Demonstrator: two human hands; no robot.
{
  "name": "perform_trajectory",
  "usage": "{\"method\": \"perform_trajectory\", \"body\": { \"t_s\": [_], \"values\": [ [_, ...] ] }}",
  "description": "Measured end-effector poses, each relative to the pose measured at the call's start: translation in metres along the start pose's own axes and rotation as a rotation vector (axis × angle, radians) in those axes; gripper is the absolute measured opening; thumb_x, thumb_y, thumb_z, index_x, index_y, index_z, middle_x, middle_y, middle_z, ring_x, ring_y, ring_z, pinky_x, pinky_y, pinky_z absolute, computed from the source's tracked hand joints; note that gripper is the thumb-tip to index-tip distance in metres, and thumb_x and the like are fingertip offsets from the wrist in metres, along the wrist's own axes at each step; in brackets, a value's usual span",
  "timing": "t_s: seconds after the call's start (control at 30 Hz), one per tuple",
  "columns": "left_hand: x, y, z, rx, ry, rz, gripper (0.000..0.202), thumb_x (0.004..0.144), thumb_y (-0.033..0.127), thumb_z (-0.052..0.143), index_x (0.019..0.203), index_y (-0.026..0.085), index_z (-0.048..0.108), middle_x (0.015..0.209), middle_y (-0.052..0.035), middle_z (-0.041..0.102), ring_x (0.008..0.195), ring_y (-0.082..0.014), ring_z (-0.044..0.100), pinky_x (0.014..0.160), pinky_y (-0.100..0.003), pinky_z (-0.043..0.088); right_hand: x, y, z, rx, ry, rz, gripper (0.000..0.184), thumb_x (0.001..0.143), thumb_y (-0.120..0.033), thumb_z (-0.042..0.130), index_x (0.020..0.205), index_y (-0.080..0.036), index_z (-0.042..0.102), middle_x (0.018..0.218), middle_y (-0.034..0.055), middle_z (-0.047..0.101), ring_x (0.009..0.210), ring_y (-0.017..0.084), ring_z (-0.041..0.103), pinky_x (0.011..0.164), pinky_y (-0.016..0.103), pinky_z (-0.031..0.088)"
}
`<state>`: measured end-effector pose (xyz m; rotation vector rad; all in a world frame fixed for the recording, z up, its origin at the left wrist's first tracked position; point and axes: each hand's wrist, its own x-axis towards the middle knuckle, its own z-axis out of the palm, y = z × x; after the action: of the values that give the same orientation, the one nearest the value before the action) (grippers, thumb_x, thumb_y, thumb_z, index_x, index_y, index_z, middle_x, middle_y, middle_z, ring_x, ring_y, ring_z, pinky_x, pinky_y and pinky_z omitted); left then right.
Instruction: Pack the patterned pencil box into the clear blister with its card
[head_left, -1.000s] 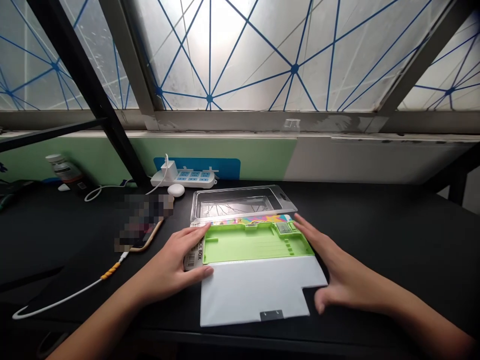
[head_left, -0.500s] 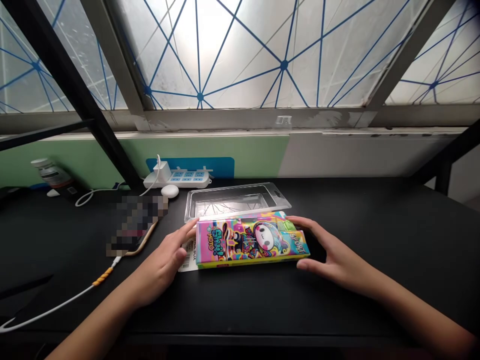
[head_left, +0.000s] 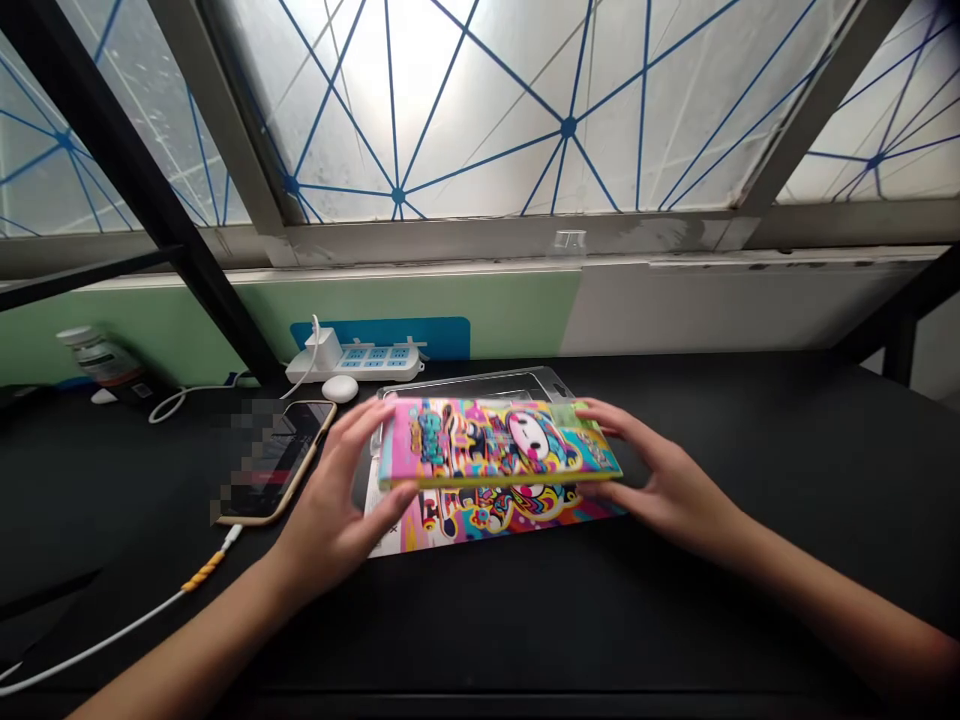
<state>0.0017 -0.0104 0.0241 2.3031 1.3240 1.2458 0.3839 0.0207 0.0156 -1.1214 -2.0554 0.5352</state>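
Note:
A colourful cartoon-printed pencil box is lifted a little above the black table. My left hand grips its left end, thumb under and fingers over. My right hand holds its right end. Under the box lies a printed card insert flat on the table. Behind the box, a clear plastic packaging tray is partly hidden.
A phone on a white charging cable lies left of my left hand. A white power strip, a small white round object and a bottle stand by the window wall.
The open box with its green inside was closed, cover up. Both hands have since lifted it off the table, and the printed card insert now shows beneath it.

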Motion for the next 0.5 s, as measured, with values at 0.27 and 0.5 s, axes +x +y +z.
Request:
{"method": "perform_trajectory", "body": {
  "t_s": [0.27, 0.5],
  "values": [
    [0.055, -0.030, 0.026, 0.155, -0.037, -0.230, 0.074, 0.091, 0.052, 0.068, 0.152, 0.020, 0.042, 0.146, -0.0166, 0.049, 0.141, -0.0346, 0.041, 0.119, -0.055, 0.037, 0.088, 0.033, 0.010, -0.032, -0.070, 0.010, 0.066, 0.083, -0.046, 0.074, 0.142, -0.028, 0.050, 0.151, 0.0127, 0.051, 0.139, 0.036, 0.049, 0.117, 0.055, 0.040],
    [0.042, -0.045, 0.023, 0.210, -0.182, -0.281, 0.072, 0.096, 0.062, 0.050, 0.154, 0.022, 0.040, 0.153, -0.0146, 0.047, 0.145, -0.0350, 0.039, 0.119, -0.055, 0.035, 0.077, 0.039, 0.025, -0.078, -0.137, 0.010, 0.061, 0.092, -0.051, 0.063, 0.146, -0.028, 0.047, 0.154, 0.0138, 0.049, 0.145, 0.035, 0.042, 0.117, 0.056, 0.037]
  ]
}}
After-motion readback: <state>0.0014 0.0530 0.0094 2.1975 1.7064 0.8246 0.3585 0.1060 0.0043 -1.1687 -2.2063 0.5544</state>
